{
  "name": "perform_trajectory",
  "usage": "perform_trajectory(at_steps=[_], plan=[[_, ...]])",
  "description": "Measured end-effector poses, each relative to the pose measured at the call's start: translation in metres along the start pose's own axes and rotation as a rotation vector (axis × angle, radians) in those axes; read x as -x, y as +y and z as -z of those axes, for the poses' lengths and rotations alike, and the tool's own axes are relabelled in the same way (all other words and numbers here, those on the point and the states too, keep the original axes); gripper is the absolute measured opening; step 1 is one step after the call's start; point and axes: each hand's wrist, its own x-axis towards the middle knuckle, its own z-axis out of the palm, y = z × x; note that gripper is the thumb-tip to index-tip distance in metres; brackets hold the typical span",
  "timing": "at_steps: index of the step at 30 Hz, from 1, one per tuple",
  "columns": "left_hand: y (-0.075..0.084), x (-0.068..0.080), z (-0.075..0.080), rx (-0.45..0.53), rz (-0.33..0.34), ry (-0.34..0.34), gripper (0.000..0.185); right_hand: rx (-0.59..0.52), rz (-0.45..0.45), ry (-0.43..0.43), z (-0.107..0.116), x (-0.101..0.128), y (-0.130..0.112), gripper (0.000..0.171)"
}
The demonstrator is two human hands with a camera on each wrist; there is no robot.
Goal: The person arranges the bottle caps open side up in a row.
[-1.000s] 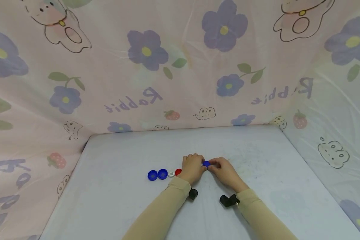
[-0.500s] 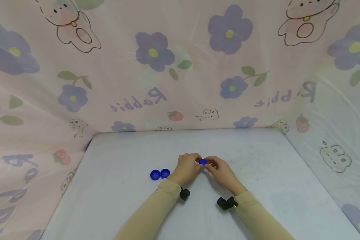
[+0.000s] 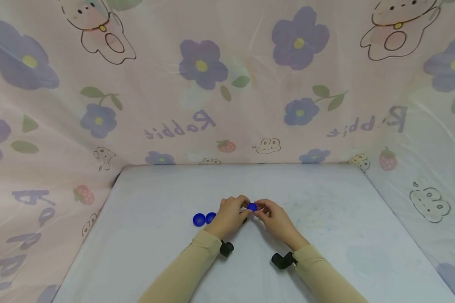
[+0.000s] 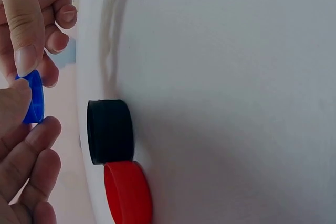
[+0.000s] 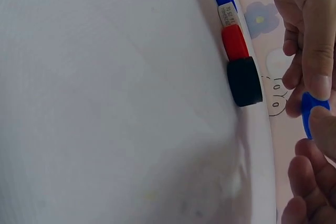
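Both hands still pinch the small round blue plastic cap (image 3: 252, 206) between them, the left hand (image 3: 230, 214) and right hand (image 3: 274, 216) having drifted slightly left. It is held above the white table (image 3: 326, 235), beside the black cap (image 4: 109, 131) and red cap (image 4: 128, 192).
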Motion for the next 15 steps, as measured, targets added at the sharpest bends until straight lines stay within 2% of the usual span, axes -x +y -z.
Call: perform_trajectory(at_steps=[15], plan=[[-0.0014, 0.0006, -0.0012, 0.017, -0.008, -0.022, 0.028, 0.014, 0.009, 0.011, 0.0014, 0.0005, -0.0016, 0.027]])
